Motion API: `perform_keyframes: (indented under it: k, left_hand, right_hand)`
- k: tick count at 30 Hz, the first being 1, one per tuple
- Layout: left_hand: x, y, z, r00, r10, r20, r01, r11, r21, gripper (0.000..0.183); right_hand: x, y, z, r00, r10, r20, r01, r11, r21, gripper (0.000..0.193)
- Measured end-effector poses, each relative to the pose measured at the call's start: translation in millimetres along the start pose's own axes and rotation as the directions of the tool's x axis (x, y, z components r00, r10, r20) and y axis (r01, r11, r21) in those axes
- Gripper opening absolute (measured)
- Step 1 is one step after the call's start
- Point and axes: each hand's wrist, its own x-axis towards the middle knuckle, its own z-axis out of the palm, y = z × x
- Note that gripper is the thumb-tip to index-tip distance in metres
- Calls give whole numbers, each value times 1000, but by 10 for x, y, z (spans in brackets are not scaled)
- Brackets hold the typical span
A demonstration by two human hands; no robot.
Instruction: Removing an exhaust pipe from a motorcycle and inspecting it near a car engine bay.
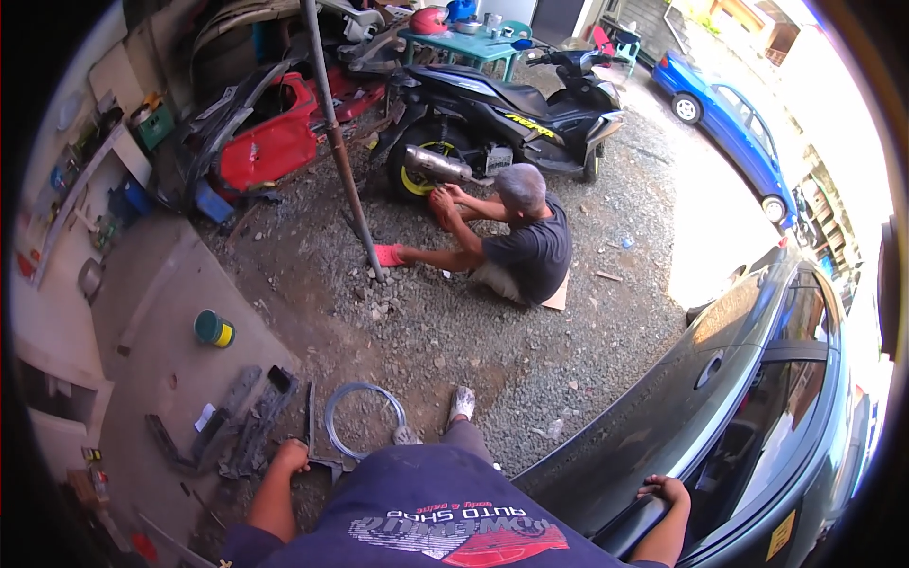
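Observation:
My left hand (292,456) hangs at my left side with its fingers curled closed. Right beside it are a thin dark strip (311,417) and an angled dark metal piece (328,466); what the fingers hold, if anything, I cannot make out. A coil of pale wire (329,417) lies on the ground just past them. On my right, my right hand (666,489) rests over the dark side mirror (636,526) of a dark green car (682,398), fingers laid out, gripping nothing I can see.
Ahead, a person (530,232) sits on the gravel by a black and yellow scooter (502,118). A metal pole (341,142) stands left of them. Dark car parts (260,426) and a green can (214,328) are on the concrete at left. A blue car (729,123) stands far right.

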Motion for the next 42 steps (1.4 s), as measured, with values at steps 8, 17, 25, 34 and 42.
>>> perform_keyframes:
  k: [8, 17, 25, 34, 42]
  left_hand:
    - [46, 38, -57, 1000, 23, 10, -22, 996, -87, 22]
    - [18, 237, -111, 998, 57, 7, -57, 998, -35, 22]
    - [-25, 152, -22, 1000, 14, -6, -14, 998, -62, 29]
    - [47, 4, -3, 1000, -13, -11, 12, 996, -86, 30]
    - [10, 17, 28, 1000, 15, -27, -16, 998, -63, 25]
  right_hand:
    - [35, 12, -43, 1000, 1, 7, -2, 998, 59, 46]
    - [-93, -50, 37, 998, 3, -55, -3, 1000, 4, 37]
    - [-142, -57, 41, 998, 23, -52, -24, 1000, -19, 41]
    - [-114, -71, 69, 999, 17, -35, -19, 999, -47, 41]
    - [-65, -45, 76, 999, 1, -32, -3, 999, -39, 39]
